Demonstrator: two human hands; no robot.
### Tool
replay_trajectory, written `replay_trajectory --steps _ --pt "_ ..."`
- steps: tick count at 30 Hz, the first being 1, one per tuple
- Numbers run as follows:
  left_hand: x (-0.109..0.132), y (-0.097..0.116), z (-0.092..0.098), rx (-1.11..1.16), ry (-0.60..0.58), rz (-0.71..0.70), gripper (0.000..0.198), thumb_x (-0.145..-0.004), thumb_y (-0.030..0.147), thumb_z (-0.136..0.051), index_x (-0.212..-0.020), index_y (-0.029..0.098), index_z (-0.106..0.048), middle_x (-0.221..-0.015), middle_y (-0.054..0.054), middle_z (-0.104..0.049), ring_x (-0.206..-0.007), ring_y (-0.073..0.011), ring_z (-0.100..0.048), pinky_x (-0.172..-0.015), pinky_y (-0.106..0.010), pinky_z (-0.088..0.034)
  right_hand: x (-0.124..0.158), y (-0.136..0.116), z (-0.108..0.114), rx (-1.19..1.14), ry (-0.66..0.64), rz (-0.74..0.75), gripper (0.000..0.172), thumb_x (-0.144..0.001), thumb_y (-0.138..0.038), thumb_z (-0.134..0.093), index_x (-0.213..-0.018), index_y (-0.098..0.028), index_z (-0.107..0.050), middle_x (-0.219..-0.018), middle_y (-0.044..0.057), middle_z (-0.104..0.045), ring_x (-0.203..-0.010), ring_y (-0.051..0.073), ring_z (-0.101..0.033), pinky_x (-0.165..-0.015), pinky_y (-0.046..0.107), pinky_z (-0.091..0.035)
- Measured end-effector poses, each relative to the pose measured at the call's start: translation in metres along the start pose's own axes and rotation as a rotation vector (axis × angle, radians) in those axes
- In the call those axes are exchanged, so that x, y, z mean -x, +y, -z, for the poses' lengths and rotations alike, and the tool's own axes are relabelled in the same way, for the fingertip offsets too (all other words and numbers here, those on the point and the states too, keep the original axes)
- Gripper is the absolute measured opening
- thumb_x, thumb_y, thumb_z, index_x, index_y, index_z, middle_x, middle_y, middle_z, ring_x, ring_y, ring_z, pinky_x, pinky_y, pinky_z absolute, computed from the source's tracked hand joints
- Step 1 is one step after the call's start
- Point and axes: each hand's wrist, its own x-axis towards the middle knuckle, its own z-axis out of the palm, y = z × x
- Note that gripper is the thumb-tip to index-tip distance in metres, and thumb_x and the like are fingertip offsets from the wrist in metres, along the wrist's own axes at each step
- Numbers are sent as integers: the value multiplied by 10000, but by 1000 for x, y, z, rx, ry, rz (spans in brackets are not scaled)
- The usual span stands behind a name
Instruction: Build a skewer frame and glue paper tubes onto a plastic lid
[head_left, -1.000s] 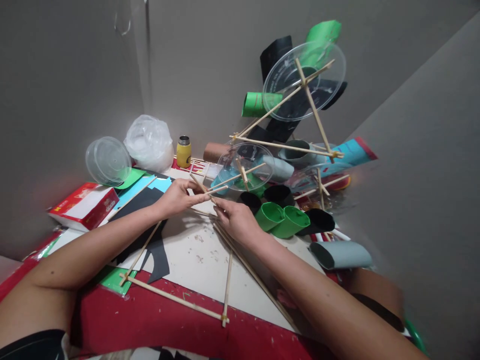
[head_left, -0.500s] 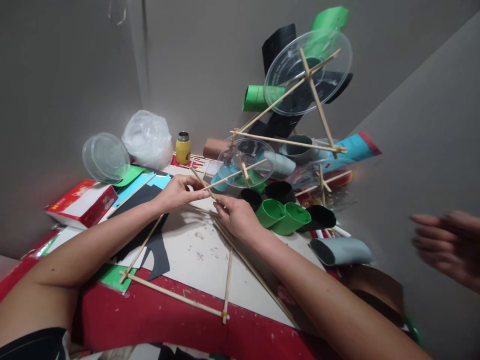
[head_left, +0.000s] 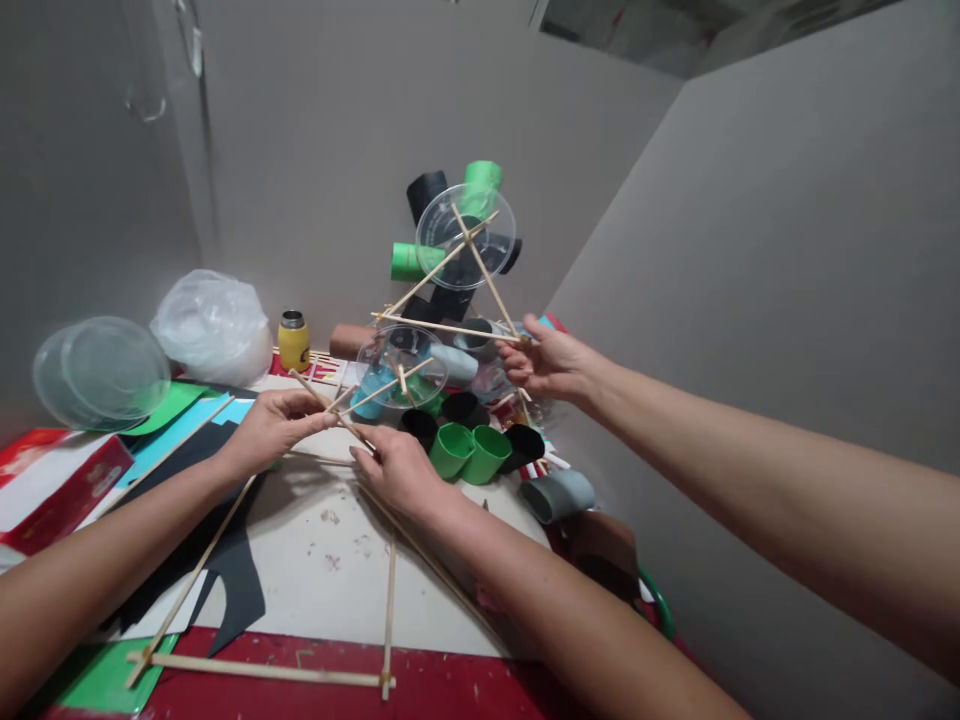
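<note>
At the far left, a stack of clear round plastic lids leans against the grey wall above a red and white cardboard box. Just right of them sit a crumpled clear plastic bag and a small yellow bottle with a metal cap. Sheets of black, green and blue paper lie on the pale counter. The left hand pinches a thin wooden stick between thumb and fingertips; the right hand, fingers curled, grips the same stick where it meets a flat triangular frame of wooden sticks lying on the counter. Behind them stands an upright frame of sticks carrying clear plastic discs and green and black paper tubes. At the right, another person's hand holds one corner of that frame.
</note>
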Motion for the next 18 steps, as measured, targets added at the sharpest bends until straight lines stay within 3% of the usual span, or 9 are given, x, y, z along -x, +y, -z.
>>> replay_trajectory --steps 8,14,18 --pt "-3 7 15 114 141 41 279 -657 427 -786 -748 165 -750 -777 -66 -725 -745 -181 -606 -714 -282 -463 22 -9 16 -37 120 -8 317 -880 -207 -551 -1181 -173 -644 -1151 103 -685 -982 201 -663 -847 317 -541" --pt "-6 4 21 234 153 46 292 -653 432 -789 -743 158 -737 -768 -54 -708 -668 -134 -548 -659 -249 -441 37 -20 21 -40 226 -6 319 -898 -231 -531 -1194 -181 -637 -1265 133 -629 -1089 216 -627 -854 329 -550" --pt "-10 -1 25 313 152 101 309 -620 431 -806 -730 153 -725 -749 -52 -700 -608 -116 -523 -613 -246 -437 41 -29 19 -37 226 1 310 -897 -238 -537 -1188 -203 -636 -1244 106 -643 -1067 200 -635 -823 296 -551"
